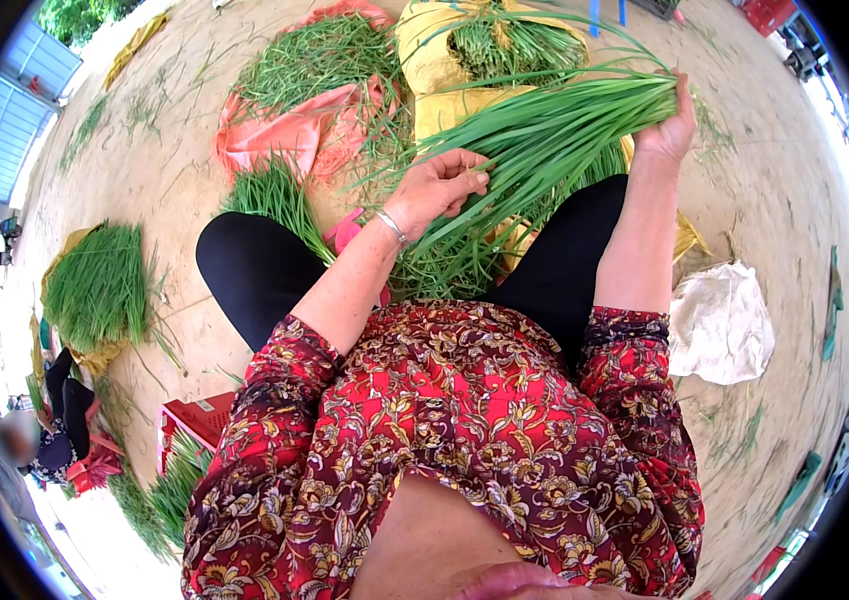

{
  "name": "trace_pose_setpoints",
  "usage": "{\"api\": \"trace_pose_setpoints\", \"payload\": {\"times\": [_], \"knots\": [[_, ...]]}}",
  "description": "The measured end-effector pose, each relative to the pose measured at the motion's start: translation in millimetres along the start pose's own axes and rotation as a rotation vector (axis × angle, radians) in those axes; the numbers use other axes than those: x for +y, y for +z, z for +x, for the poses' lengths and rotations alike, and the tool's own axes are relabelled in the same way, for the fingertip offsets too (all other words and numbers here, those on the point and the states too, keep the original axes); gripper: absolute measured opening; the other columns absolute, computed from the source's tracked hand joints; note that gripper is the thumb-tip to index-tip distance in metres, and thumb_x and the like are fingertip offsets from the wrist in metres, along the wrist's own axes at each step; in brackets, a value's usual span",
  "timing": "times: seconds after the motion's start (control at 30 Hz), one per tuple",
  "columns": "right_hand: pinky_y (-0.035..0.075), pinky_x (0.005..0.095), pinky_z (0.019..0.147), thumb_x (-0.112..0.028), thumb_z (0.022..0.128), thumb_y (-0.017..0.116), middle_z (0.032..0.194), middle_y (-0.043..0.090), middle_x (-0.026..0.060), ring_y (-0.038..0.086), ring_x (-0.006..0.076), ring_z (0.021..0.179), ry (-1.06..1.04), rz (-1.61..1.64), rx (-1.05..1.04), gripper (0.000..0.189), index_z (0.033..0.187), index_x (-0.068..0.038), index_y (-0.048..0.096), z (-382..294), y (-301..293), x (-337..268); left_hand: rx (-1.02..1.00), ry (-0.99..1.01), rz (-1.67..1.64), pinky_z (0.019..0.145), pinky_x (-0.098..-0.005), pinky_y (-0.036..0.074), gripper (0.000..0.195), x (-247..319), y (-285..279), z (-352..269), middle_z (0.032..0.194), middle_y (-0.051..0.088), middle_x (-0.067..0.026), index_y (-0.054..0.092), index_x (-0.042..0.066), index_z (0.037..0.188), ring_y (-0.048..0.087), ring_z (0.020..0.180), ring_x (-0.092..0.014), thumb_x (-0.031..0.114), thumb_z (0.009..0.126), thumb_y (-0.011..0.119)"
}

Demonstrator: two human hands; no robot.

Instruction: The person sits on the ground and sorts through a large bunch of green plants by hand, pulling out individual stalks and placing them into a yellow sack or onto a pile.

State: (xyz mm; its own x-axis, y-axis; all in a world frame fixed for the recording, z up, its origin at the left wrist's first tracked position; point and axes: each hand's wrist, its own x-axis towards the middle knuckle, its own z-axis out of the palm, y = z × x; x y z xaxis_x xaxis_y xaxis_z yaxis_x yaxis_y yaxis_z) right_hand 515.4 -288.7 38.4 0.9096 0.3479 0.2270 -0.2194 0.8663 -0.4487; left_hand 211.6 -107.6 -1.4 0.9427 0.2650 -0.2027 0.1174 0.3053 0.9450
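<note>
My right hand (666, 126) grips a bunch of long flat green leaves, which look like garlic chives (567, 124), by the stem end. The leaves fan out to the left and droop over my lap. At their left side my left hand (439, 187), with a metal bangle on the wrist, pinches thumb and fingers together on a thin leaf at the edge of the bunch. Loose green leaves (447, 266) lie between my knees, partly hidden by the held bunch. Another chive bunch (274, 199) rests by my left knee.
Ahead lie a pink sack (282, 135) under heaped leaves and a yellow sack (432, 56) holding more chives. A chive pile (98, 281) and a red plastic crate (195, 420) are at left, with another person (56, 442) beyond. At right is a white sack (724, 322).
</note>
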Motion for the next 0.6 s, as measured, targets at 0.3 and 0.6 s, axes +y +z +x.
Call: {"api": "trace_pose_setpoints", "payload": {"times": [0.3,0.6], "knots": [[0.053,0.0482,0.08,-0.02,0.093,0.06,0.092,0.065,0.0112,0.063,0.0299,0.086,0.068,-0.095,0.207,0.016,0.098,-0.005,0.062,2,0,11,0.033,0.102,-0.273,0.049,-0.0199,0.033,0.014,-8,-10,14,0.074,0.061,-0.0013,0.064,0.002,0.102,0.042,0.054,-0.006,0.014,0.094,0.06],[0.051,0.0514,0.083,-0.024,0.095,0.056,0.094,0.063,0.009,0.061,0.0304,0.088,-0.144,-0.045,0.387,0.019,0.099,-0.006,0.06,7,-5,-25,-0.198,0.085,-0.592,0.056,-0.0258,0.041,0.013,-31,-75,-4,0.079,0.062,-0.0031,0.063,0.003,0.096,0.049,0.063,-0.008,0.004,0.086,0.056]]}}
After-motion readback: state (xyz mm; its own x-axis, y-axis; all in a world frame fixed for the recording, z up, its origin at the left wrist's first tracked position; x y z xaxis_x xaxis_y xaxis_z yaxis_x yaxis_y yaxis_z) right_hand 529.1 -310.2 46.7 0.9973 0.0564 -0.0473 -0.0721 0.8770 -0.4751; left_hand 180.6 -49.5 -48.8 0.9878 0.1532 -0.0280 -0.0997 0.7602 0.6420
